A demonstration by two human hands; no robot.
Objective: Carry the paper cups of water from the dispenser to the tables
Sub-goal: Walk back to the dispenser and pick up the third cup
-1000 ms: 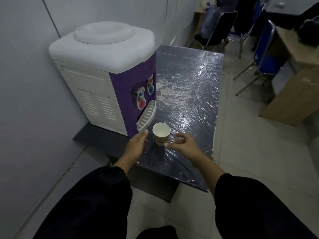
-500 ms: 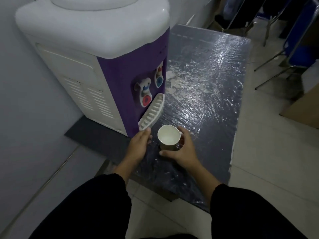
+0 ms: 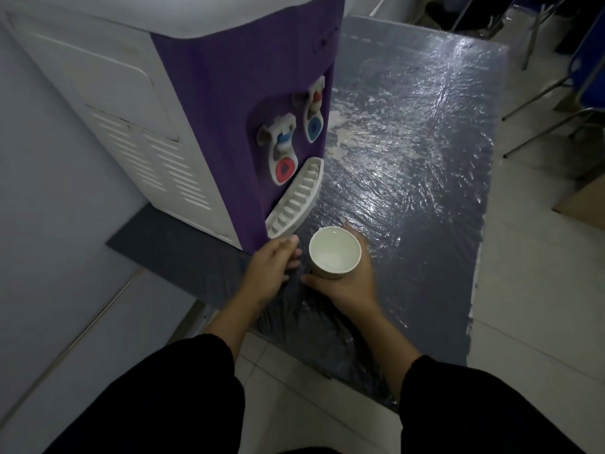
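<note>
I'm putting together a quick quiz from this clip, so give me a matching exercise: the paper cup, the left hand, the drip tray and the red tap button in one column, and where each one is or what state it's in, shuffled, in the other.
Things:
1. paper cup
2. left hand
3. drip tray
4. red tap button

Places or states:
A. sticks out at the bottom of the purple front of the dispenser
B. empty, beside the cup, fingers near the tray's corner
C. held upright in the right hand
D. on the purple front, just above the tray

Pairs: 1-C, 2-B, 3-A, 4-D
</note>
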